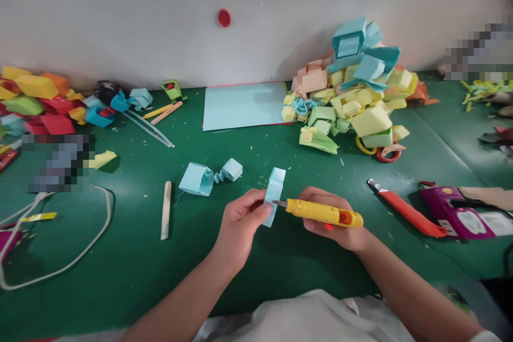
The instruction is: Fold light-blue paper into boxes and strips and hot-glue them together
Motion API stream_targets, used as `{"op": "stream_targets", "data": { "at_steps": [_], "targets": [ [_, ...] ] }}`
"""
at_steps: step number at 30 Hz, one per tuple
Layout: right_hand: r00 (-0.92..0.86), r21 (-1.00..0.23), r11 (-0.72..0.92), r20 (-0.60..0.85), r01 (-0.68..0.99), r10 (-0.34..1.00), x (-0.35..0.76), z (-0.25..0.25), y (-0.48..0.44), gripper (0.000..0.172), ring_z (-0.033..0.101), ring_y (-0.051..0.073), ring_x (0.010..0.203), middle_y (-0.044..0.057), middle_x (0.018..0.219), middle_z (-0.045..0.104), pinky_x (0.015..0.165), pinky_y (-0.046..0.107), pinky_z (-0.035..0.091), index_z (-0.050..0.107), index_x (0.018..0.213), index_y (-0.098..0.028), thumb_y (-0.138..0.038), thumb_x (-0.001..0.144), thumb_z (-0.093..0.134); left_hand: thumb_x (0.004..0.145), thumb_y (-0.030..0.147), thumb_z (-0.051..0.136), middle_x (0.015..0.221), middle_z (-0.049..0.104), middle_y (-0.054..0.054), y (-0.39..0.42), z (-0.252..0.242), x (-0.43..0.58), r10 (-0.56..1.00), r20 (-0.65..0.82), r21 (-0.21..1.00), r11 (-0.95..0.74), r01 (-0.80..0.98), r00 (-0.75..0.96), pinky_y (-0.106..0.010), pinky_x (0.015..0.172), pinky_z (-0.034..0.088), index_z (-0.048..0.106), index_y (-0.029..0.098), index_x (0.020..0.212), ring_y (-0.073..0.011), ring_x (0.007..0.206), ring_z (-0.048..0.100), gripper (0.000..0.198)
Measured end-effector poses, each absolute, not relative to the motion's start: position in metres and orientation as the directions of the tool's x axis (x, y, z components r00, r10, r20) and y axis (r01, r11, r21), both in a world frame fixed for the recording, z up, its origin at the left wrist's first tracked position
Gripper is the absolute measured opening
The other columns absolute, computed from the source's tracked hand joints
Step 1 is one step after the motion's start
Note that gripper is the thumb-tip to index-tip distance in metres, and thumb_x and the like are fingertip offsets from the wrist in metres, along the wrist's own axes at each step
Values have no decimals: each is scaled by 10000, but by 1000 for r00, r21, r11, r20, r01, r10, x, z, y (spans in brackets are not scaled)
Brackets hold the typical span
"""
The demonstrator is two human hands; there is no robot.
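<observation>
Between the thumb and fingers of my left hand (242, 222) is a folded strip of light blue paper (274, 187), tilted upright above the table. My right hand (332, 232) is wrapped round a yellow glue gun (316, 211). The gun's metal nozzle points left and meets the paper strip close to my left thumb; whether glue is coming out is too small to tell. Just beyond my left hand lies a light blue folded paper piece (196, 179), joined by a pleated strip to a small blue paper box (232, 169).
A wooden stick (165, 210) lies left of my hands. At right are a red utility knife (406, 208) and a purple object (459, 211). Flat blue sheets (244, 107) lie by the wall. Heaps of folded paper (360, 101) stand at back right and back left. A white cable (108, 214) loops at left.
</observation>
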State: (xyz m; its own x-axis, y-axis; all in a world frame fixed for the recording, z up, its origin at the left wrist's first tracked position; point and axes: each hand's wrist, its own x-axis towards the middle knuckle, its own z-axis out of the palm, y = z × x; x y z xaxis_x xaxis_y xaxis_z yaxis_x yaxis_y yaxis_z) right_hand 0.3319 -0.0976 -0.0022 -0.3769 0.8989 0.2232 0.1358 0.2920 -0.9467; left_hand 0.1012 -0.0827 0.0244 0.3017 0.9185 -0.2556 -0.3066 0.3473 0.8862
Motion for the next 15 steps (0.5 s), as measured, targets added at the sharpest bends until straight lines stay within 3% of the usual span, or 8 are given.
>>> {"op": "stream_targets", "data": {
  "at_steps": [10,15],
  "targets": [
    [-333,-933,327,264,150,905,331,0,-97,72,600,167,773,37,925,636,700,313,493,668,852,-211,-234,898,720,848,311,765,923,629,-47,-83,19,100,920,-241,899,331,-287,308,-282,736,414,827,240,1011,-172,849,532,188],
    [-335,-971,217,172,101,926,331,-1,-96,144,570,151,725,33,904,614,659,296,475,660,827,-200,-303,900,730,845,294,760,914,624,-44,-83,19,99,925,-225,903,316,-290,307,-284,747,415,828,241,987,-171,851,535,166]
  ]
}}
